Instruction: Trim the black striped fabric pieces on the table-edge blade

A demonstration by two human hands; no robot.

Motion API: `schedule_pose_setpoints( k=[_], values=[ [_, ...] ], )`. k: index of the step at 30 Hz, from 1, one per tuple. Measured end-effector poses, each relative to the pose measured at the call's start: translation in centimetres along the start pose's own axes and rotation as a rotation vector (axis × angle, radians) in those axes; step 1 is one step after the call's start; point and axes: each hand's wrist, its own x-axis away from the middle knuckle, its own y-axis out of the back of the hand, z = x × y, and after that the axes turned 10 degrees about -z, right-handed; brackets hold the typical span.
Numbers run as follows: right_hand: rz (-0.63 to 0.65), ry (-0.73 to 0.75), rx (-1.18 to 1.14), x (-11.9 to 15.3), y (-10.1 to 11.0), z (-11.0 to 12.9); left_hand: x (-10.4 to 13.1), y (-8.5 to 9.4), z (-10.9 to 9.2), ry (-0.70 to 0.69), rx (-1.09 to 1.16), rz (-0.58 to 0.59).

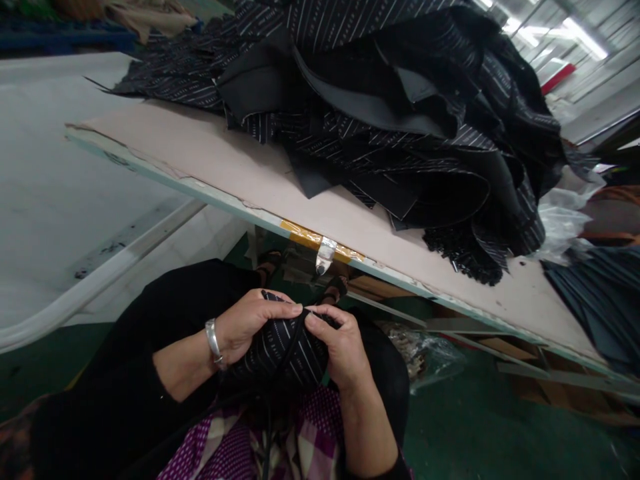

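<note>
A piece of black fabric [285,350] with white printed lines and lettering lies over my lap, a dark strip running across its middle. My left hand [253,323], with a silver bracelet at the wrist, pinches its upper edge between thumb and fingers. Close beside it, my right hand [337,337] grips the same edge, thumb on top. Both thumb tips almost meet at the dark strip. The fabric hides several of my fingertips and its underside.
Ahead stands a table [250,167] with a worn edge, bearing a large heap of matching black fabric [400,120]. A metal clip [326,255] sits on its taped edge. Dark folded pieces [600,307] lie at right, a plastic bag [425,353] below, and a pale rail [125,267] at left.
</note>
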Motion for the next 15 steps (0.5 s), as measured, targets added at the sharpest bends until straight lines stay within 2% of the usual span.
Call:
schedule_pose_setpoints(
  k=[15],
  values=[
    [-0.013,0.207,0.164,-0.45,0.22,-0.06,-0.62,0.32,0.37,-0.133,-0.16,-0.024]
  ],
)
